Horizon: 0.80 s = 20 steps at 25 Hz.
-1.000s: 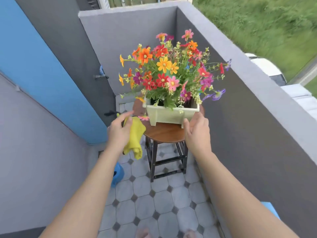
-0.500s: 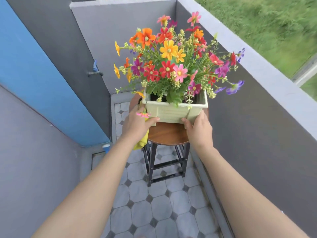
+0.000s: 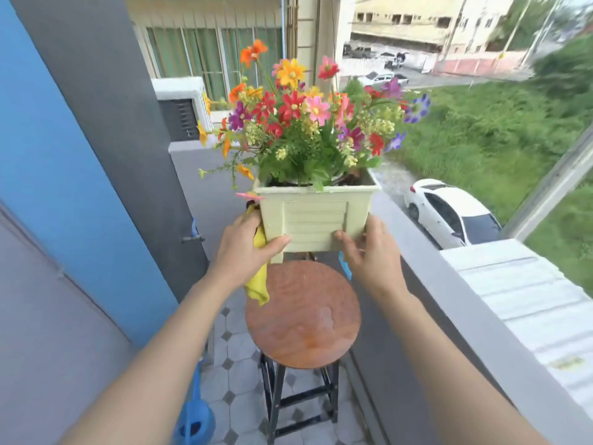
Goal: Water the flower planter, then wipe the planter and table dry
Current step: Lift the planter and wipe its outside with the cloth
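Your left hand [image 3: 247,248] grips the near left lower corner of the flower planter [image 3: 316,220], thumb curled across its front face. The yellow cloth [image 3: 258,285] is trapped between your palm and the planter's side, its loose end hanging below your wrist. Your right hand [image 3: 369,248] mirrors that grip on the right corner, thumb on the front and fingers wrapped behind, out of sight. Both hands are closed on the pot, so neither is free. Holding it low at both corners looks sensible. The flowers [image 3: 308,117] spread wide and tall, so the weight likely sits high and a one-handed hold could let it tip.

The planter hangs in the air, upright, above the far edge of the round wooden table [image 3: 288,345] and clear of it. That leaves the tabletop exposed, and you can see why that matters: wet patches [image 3: 325,316] glisten near the middle of the wood. I judge the watering done and the drying under way, with the cloth in hand so you needn't reach for it.

On the tiled floor [image 3: 237,374] to the near left stands the blue watering can [image 3: 194,419], out of the way. The grey parapet [image 3: 433,284] runs along your right, just beside the table. Mind the pot near that edge, with a white car [image 3: 449,213] parked below.
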Tool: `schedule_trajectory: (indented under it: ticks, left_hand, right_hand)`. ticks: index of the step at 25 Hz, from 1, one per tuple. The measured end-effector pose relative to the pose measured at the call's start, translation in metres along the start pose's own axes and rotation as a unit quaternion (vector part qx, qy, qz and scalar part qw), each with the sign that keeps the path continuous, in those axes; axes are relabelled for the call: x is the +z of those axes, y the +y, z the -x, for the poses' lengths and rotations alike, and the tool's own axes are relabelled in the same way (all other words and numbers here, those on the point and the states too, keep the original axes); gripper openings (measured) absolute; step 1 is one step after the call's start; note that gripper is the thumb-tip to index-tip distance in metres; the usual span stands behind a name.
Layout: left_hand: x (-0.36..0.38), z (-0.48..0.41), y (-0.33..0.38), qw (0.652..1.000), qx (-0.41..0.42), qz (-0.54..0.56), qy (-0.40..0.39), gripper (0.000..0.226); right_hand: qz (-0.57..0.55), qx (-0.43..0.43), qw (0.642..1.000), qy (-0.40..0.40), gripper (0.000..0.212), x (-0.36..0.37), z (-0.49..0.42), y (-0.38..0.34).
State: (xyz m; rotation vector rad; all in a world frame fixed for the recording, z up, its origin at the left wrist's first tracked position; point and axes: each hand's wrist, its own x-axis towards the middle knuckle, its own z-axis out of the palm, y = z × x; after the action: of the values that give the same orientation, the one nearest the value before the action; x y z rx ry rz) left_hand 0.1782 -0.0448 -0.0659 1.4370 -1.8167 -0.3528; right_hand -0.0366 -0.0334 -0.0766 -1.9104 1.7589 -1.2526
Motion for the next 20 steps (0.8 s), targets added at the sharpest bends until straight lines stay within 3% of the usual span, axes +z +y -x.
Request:
schedule_trajectory:
  ticks: [3,9,12,16,20]
  left_hand:
    - [-0.058,-0.028,0.06,0.998,0.022,0.011,0.053,0.058]
    - [-0.129,-0.039,0.143,0.984,0.1,0.006,0.15,0.044]
    - [-0.149,-0.032,0.165,0.975,0.132,0.011,0.178,0.052]
    - [-0.164,-0.021,0.185,0.962,0.158,0.012,0.222,0.048]
    - [-0.171,-0.01,0.194,0.969,0.142,0.04,0.196,0.054]
  right_hand:
    - [-0.035,-0.015,0.998,0.046,0.031,-0.05,-0.026,-0.062]
    - [-0.153,-0.026,0.972,0.178,0.038,-0.108,-0.037,-0.154]
    - [-0.187,-0.037,0.963,0.19,0.037,-0.138,-0.039,-0.185]
    - [-0.209,-0.043,0.956,0.2,0.043,-0.157,-0.034,-0.2]
    - [-0.243,-0.038,0.943,0.223,0.039,-0.165,-0.027,-0.2]
